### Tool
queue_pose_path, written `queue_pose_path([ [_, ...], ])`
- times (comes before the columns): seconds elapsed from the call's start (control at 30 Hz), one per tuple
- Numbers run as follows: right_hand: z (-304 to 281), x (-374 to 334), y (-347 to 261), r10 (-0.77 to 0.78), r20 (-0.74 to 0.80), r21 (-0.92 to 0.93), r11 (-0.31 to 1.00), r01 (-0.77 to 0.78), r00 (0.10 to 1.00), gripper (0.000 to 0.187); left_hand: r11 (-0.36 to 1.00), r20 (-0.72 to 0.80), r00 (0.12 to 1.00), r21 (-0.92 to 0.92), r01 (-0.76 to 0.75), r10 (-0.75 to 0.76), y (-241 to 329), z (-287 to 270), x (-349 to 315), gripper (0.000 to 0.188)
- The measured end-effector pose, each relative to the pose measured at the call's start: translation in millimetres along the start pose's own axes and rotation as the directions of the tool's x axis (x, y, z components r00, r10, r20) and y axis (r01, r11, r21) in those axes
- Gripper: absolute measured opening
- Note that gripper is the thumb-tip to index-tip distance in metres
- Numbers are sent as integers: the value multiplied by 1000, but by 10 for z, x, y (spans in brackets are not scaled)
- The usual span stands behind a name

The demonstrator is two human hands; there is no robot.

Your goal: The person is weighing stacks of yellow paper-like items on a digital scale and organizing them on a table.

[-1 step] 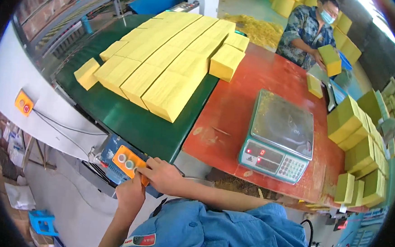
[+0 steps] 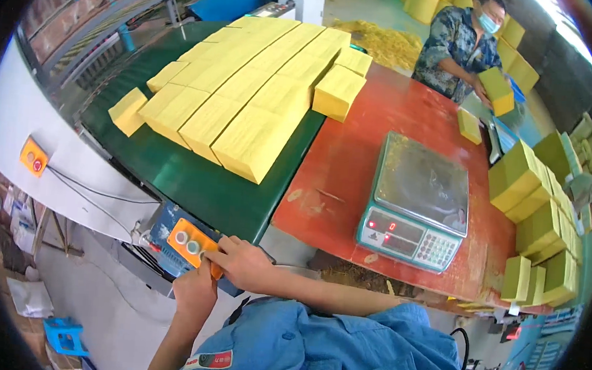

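Touching button box: left hand, right hand | grip: can't tell | blocks back from near belt edge

On the scale, the keypad markings are too small to make out. Left of the scale, the left hand and right hand partly cover the orange control box; their fingers hide the contact, so whether a button is pressed cannot be told. Nearer than the scale, the lower edge cuts off the left forearm and blue shirt. Beyond the scale, the counter hides some of a co-worker's lower body. Far left of the scale, floor clutter blurs beside the dark rim.
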State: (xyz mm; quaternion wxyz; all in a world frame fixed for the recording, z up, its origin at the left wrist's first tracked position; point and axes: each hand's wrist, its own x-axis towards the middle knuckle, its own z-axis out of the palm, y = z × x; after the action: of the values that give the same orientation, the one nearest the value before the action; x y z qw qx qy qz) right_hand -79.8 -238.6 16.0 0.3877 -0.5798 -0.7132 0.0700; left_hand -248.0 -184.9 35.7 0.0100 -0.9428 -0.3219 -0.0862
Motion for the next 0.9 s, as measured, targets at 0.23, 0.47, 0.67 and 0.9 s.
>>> queue_pose_path([
  [0.23, 44, 2, -14, 25, -10, -20, 999, -26, 1000, 36, 999, -15, 999, -1, -40, 40, -80, 31, -1, 41],
  [0.47, 89, -4, 5, 34, -31, -3, 999, -34, 999, 35, 999, 18, 999, 25, -30, 29, -79, 14, 0, 43],
  [0.67, 90, -22, 10, 36, -43, 0, 999, -36, 998, 35, 999, 55, 998, 29, -24, 22, -63, -3, 31, 43],
  [0.9, -163, -85, 49, 73, -8, 20, 997, -73, 997, 33, 999, 79, 996, -9, 41, -40, 15, -46, 92, 35],
])
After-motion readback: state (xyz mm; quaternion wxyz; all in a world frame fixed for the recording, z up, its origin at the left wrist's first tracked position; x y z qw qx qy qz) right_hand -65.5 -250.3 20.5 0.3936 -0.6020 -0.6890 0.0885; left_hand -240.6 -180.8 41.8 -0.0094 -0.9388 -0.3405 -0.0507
